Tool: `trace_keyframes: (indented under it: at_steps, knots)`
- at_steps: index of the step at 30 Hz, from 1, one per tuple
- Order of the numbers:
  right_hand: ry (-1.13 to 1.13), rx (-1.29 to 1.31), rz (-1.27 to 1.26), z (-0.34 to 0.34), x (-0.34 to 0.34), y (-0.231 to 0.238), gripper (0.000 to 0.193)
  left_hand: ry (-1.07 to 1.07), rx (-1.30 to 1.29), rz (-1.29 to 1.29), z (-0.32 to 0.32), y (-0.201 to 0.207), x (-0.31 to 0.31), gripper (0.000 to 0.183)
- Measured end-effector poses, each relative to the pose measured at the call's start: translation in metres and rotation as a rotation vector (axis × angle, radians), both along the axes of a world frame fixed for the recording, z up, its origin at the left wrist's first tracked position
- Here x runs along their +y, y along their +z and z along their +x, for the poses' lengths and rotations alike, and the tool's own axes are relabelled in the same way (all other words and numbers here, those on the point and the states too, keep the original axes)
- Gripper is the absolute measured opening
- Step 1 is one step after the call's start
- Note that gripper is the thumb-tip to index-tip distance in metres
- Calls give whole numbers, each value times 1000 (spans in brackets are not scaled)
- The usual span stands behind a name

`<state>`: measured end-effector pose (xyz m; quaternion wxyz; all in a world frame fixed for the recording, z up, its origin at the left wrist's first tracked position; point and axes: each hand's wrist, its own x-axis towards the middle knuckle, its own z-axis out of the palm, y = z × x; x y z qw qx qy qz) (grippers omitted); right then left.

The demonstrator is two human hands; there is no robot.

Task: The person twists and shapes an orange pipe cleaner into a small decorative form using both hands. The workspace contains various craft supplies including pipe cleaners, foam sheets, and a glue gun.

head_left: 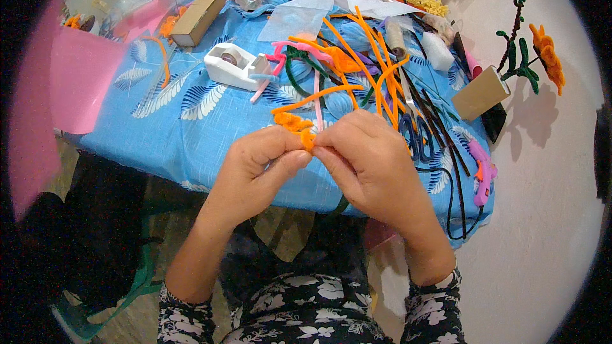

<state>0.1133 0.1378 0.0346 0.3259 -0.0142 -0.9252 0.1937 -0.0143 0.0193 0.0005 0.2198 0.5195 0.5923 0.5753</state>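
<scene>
Between my two hands, at the near edge of the table, is a bent orange pipe cleaner (308,139) with curled, petal-like loops. My left hand (258,169) pinches it from the left with thumb and forefinger. From the right, my right hand (370,165) pinches the same piece, its fingertips almost touching the left ones. The ends inside the fingers are hidden. Just beyond lie loose orange pipe cleaners (357,35), a pink pipe cleaner (317,99) and a dark green one (294,73).
A white tape dispenser (233,67) and a cardboard box (197,19) stand left on the blue patterned cloth (159,146). Dark-handled scissors (417,140) and a pink glue gun (482,172), its cord hanging near the edge, lie right. An orange flower (547,57) rises from a tan block (481,94).
</scene>
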Motion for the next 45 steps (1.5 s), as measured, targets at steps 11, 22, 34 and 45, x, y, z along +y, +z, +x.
trace_keyframes:
  at_steps: [11,22,34,45]
  knots:
    - [23,-20,171,-4,-4,7,14,66,-309,26,6,-1,-1,14]
    - [11,-66,73,-6,3,5,10,28,-168,11,1,-5,0,10]
    - [95,-150,192,-16,10,14,7,47,-290,-146,0,4,2,11]
    - [4,70,5,-15,-1,3,9,155,-282,237,3,-6,8,14]
